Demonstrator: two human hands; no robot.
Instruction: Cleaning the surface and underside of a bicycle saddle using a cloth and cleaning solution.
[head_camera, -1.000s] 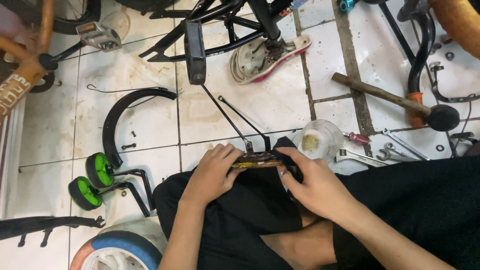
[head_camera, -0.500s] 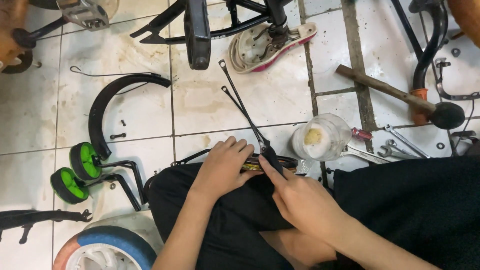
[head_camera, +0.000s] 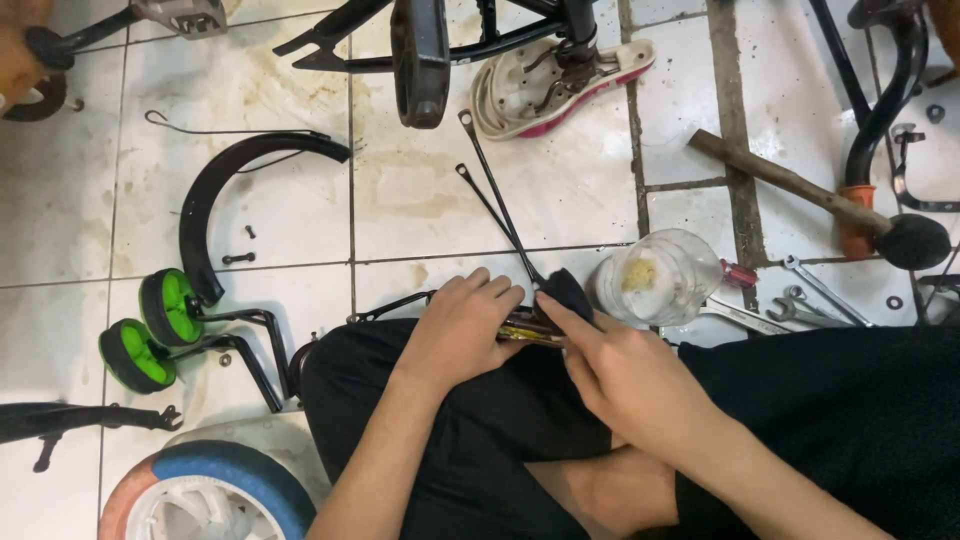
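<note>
My left hand (head_camera: 458, 325) lies over a small dark part with yellowish marks (head_camera: 528, 329) on my knee, fingers curled on it. My right hand (head_camera: 622, 372) grips the same part from the right, its index finger stretched along the top. Two thin black metal stays (head_camera: 497, 210) run up from the part across the tiles. I sit cross-legged in black trousers (head_camera: 500, 420), and my bare foot (head_camera: 600, 495) shows below.
A black mudguard (head_camera: 215, 195) and two green training wheels (head_camera: 150, 325) lie at left. A clear jar (head_camera: 665, 275), wrenches (head_camera: 800, 300) and a hammer (head_camera: 830, 205) lie at right. A bicycle frame (head_camera: 430, 50), a saddle (head_camera: 560, 80) and a blue-rimmed wheel (head_camera: 215, 495) surround me.
The view has shifted, so floor items sit higher and further left. Both hands stayed on the part; my right index finger now stretches along its top.
</note>
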